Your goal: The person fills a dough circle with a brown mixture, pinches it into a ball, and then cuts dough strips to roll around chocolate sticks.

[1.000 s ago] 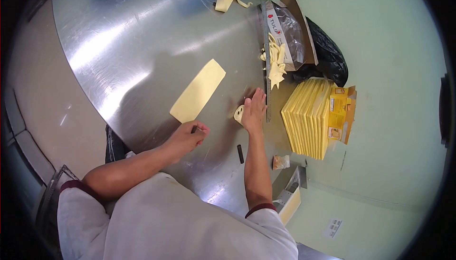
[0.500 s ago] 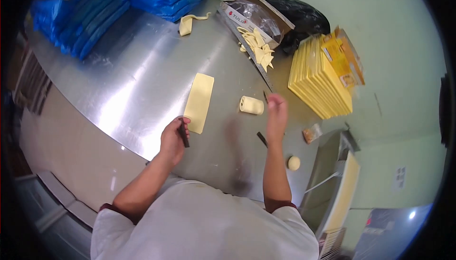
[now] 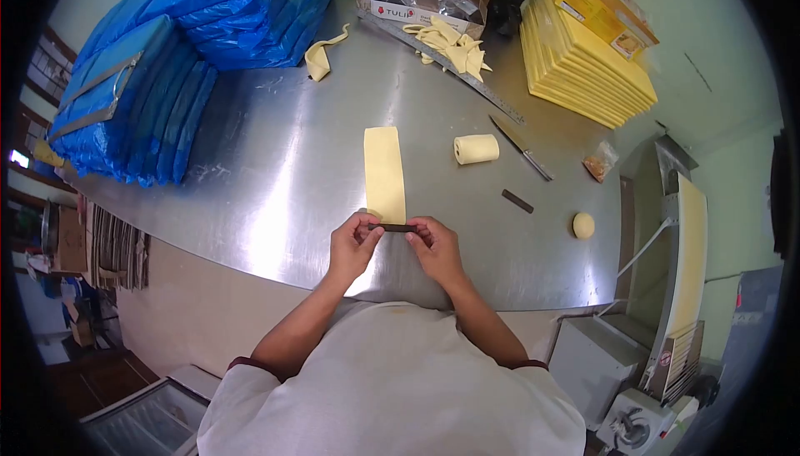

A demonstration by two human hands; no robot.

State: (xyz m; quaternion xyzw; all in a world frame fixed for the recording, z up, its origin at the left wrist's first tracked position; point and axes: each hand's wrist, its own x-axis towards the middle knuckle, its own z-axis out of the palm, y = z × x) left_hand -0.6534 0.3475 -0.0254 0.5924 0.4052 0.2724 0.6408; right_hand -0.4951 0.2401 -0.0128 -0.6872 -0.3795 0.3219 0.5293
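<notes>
A dark brown stick (image 3: 392, 228) lies crosswise at the near end of a flat dough strip (image 3: 385, 174). My left hand (image 3: 355, 243) pinches its left end, and my right hand (image 3: 434, 248) pinches its right end. To the right of the strip sits a rolled piece of dough (image 3: 477, 149) with dark spots in its end. A second dark stick (image 3: 517, 201) rests on the metal table farther right, below a knife (image 3: 522, 149).
On the metal table (image 3: 275, 139) are blue-wrapped stacks (image 3: 250, 18), dough scraps (image 3: 450, 43), a long ruler (image 3: 492, 97), a TULIP box (image 3: 429, 12), yellow slabs (image 3: 583, 56), a small bag (image 3: 599, 161) and a round dough piece (image 3: 583, 225).
My right hand has come left and down to the stick, which was in my left hand alone and is now crosswise at the strip's near end. The whole view has shifted.
</notes>
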